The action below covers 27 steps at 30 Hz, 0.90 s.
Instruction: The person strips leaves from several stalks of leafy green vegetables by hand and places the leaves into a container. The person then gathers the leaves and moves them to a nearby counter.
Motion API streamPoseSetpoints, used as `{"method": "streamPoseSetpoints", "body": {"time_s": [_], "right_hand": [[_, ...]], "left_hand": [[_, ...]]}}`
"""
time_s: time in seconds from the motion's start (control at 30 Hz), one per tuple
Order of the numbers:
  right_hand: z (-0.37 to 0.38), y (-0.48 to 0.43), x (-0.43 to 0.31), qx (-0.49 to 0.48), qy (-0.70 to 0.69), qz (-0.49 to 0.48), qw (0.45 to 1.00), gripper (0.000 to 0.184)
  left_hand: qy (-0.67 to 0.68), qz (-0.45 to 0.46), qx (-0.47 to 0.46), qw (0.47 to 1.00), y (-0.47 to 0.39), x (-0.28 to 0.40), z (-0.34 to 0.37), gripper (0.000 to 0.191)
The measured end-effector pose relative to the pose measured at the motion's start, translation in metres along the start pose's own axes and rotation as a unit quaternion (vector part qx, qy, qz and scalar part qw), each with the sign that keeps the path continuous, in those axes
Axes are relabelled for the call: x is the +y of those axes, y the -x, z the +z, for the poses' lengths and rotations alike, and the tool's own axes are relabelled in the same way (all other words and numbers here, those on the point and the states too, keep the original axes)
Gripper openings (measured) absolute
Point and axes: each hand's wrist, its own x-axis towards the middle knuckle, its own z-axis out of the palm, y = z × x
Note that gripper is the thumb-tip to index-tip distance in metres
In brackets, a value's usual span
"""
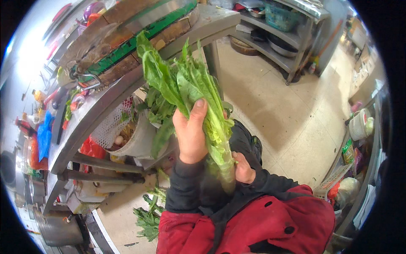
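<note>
A celtuce (223,168) with a thick pale stem and long green leaves slants across the view in front of me, its stem end towards my body. My left hand (192,133) is wrapped around the bunched leaves, thumb on top and fingertips just showing on the far side. Lower down, my right hand (244,170) grips the side of the stem with its thumb against it; its other fingers are mostly hidden. Loose leaves (158,108) hang behind my left hand, over the edge of a white bucket (142,139) holding scraps.
At upper left stands a steel table (111,95) bearing a thick wooden chopping block (108,41) with a green band. Below it are table bars (108,165). Cut leaves (149,219) lie on the tiled floor (269,104). A steel shelf (266,47) with pans stands beyond.
</note>
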Motion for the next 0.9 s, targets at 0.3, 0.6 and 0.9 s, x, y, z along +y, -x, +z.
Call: {"method": "streamPoseSetpoints", "body": {"time_s": [0.3,0.6,0.9], "right_hand": [[0.006,0.011,0.002,0.049,0.067,0.007,0.997,0.048],[-0.010,0.002,-0.009,0.024,0.058,-0.018,0.998,0.039],[-0.006,-0.039,0.003,-0.066,-0.057,0.155,0.984,0.032]], "left_hand": [[0.046,-0.002,0.051,0.998,0.025,-0.025,-0.016,0.034],[0.089,-0.126,0.079,0.985,0.033,-0.057,-0.024,0.039],[0.396,-0.066,-0.248,0.882,0.004,-0.014,-0.007,0.061]]}}
